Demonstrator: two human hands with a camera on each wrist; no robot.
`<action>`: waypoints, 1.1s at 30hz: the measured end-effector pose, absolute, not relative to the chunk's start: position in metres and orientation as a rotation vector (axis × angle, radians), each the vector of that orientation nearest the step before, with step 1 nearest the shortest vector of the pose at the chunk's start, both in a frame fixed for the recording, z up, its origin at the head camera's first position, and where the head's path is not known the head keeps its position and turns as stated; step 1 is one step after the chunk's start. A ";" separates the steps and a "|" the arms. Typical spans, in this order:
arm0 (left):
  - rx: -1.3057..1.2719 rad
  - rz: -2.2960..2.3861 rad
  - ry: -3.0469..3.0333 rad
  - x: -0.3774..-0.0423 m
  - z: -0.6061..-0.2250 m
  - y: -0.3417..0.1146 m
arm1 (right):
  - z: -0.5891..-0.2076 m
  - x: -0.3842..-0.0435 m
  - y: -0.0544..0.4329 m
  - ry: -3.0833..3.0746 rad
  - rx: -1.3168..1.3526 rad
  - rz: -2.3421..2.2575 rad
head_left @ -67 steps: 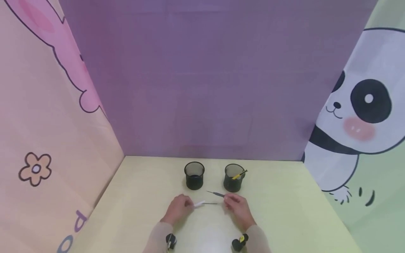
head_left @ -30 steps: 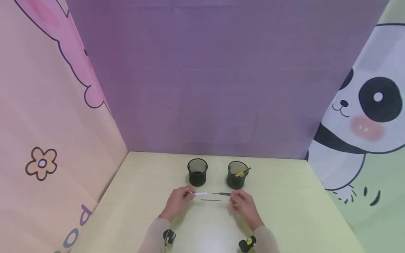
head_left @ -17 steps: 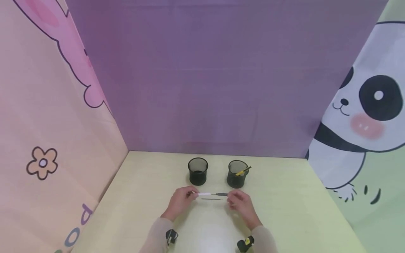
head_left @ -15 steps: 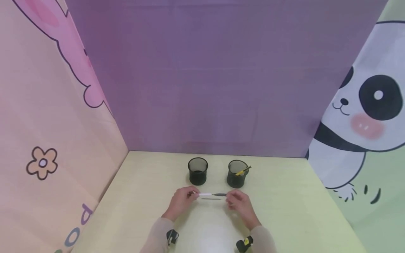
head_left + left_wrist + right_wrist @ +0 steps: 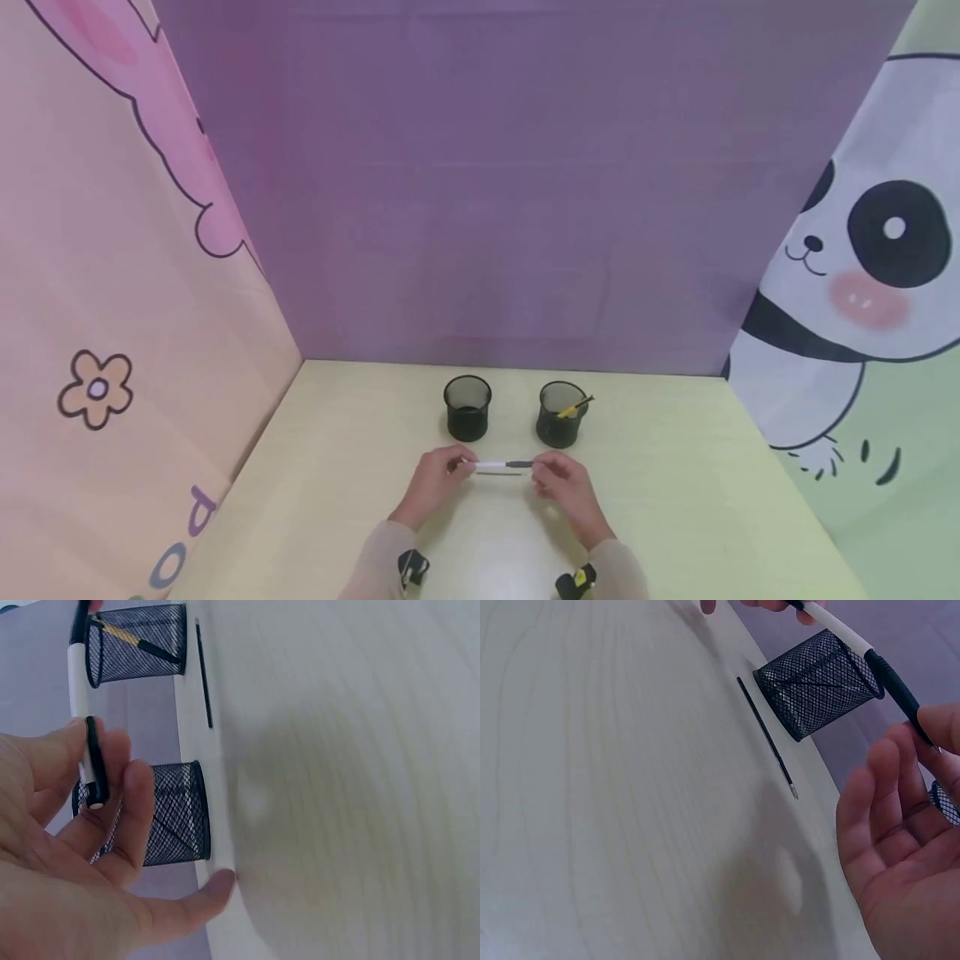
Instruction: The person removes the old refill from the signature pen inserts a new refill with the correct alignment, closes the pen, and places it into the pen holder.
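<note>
A pen lies level between both hands, its white barrel [image 5: 491, 464] meeting its dark grip section [image 5: 518, 464] end to end. My left hand [image 5: 435, 482] pinches the barrel near the black clip [image 5: 94, 742] between thumb and fingers. The right hand [image 5: 570, 487] pinches the grip section by the tip end; in the right wrist view thumb and forefinger close on it. Just below the pen, a thin dark pen refill [image 5: 766, 735] with a metal tip rests on the table, touched by neither hand.
Two black mesh pen cups stand behind the hands, a left cup [image 5: 467, 425] and a right cup [image 5: 557, 429]. A yellow and black pen [image 5: 124, 634] leans in the right one. A purple backdrop [image 5: 510, 250] rises behind the pale table [image 5: 337, 450].
The white barrel has been raised off the table and turned level. Both hands have drawn together, bringing the grip section's thin end into the barrel until the two parts meet. The refill stays put.
</note>
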State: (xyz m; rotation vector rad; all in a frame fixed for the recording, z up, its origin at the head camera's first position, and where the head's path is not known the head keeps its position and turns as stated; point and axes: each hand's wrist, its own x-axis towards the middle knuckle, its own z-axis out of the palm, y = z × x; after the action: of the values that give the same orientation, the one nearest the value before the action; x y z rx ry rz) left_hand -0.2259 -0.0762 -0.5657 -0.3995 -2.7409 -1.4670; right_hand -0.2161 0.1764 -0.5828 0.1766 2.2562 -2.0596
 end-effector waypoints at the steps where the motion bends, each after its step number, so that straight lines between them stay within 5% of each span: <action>1: -0.406 -1.484 -2.733 -0.226 -0.566 -0.076 | -0.583 -0.216 0.176 2.269 0.170 -2.056; 33: -0.449 -1.546 -2.811 -0.233 -0.562 -0.080 | -0.586 -0.216 0.172 2.471 0.145 -1.862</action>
State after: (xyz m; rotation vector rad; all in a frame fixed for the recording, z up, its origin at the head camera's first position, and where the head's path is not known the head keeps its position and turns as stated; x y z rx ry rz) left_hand -0.2329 -0.0797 -0.5619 -0.4487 -2.8113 -1.5461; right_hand -0.2156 0.1723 -0.5860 0.1448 2.4707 -1.8617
